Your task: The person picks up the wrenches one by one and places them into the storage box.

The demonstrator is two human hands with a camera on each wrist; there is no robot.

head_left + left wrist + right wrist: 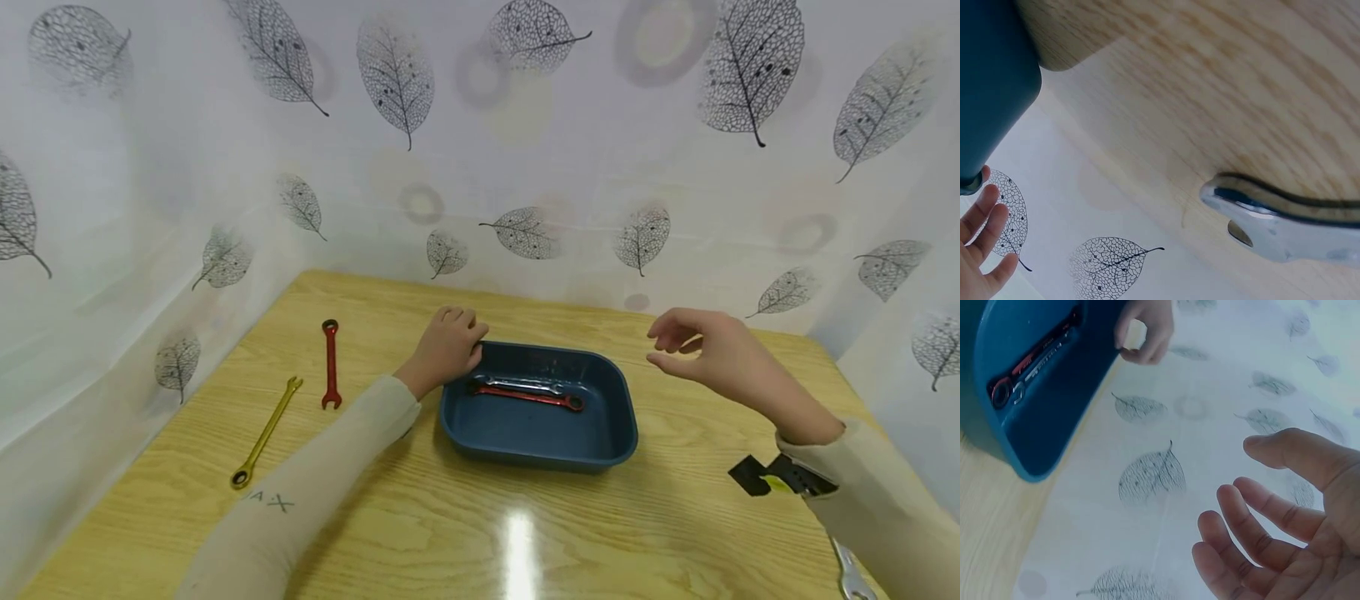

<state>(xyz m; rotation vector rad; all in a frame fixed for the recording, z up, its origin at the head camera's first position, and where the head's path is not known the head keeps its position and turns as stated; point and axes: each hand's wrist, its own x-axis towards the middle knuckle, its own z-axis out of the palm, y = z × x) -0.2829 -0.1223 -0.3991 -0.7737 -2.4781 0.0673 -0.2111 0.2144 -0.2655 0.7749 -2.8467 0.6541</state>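
Observation:
My left hand (450, 346) is at the back left corner of a dark blue plastic bin (540, 458). Its thumb and fingers bend around the rim there; in the left wrist view the fingers (991, 228) show beside the lip. Inside the bin lie a red wrench (528, 396) and a silver wrench (525, 384), side by side along the back wall. To the right of the bin, my right hand (708, 346) is raised with nothing in it. Its fingers (1260, 540) curve loosely, well apart from the thumb.
On the left of the wooden table (390, 533) lie a red wrench (331, 362) and a gold wrench (268, 433). Another silver wrench (851, 575) is partly hidden by the right sleeve. Leaf-printed cloth (525, 175) hangs behind and at both sides.

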